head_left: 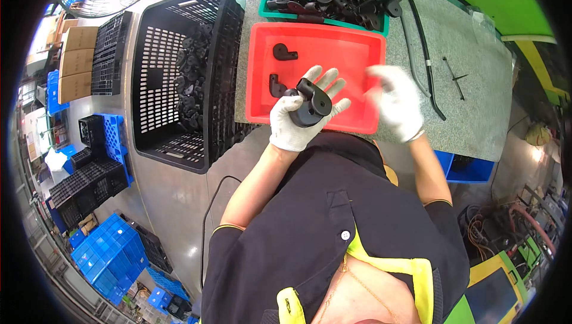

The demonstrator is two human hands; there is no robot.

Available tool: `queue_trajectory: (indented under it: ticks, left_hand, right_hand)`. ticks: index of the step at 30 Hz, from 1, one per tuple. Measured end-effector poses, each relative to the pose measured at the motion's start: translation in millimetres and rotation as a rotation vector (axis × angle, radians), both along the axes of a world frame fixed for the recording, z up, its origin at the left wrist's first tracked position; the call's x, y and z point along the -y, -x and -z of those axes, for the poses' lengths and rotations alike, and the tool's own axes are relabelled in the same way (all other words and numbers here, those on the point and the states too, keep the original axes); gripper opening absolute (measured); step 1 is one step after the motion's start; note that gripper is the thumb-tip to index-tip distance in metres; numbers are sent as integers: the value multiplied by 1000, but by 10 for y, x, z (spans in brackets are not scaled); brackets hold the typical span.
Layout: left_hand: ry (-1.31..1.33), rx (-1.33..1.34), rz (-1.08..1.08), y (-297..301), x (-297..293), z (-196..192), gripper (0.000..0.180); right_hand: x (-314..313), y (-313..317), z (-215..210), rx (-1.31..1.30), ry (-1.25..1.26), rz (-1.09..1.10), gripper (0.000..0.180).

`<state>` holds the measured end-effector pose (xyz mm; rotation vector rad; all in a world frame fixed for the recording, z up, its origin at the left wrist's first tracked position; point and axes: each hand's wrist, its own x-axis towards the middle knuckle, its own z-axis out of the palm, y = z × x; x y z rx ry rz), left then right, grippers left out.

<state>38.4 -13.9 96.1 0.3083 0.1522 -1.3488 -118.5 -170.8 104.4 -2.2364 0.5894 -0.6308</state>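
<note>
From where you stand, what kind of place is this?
Probably a factory or parts-sorting workshop: a green tray heaped with black plastic parts, a black crate holding more, stacked blue crates on the floor.

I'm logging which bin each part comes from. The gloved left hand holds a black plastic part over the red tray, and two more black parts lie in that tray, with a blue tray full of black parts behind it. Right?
Not quite: the head view shows the full tray behind is green, not blue. The rest stands: the left hand holds a black plastic part over the red tray, where two more black parts lie.
</note>
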Motion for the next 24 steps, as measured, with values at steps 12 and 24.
queue_trajectory:
  ticks: [12,24]
  left_hand:
    - [25,5,39,-78,-193,-40,76]
    - [120,-59,72,-174,-312,8,65]
  right_hand:
    - [-606,-402,-170,-67,185,-96,39]
    - [-699,-444,-388,-91,205,33,19]
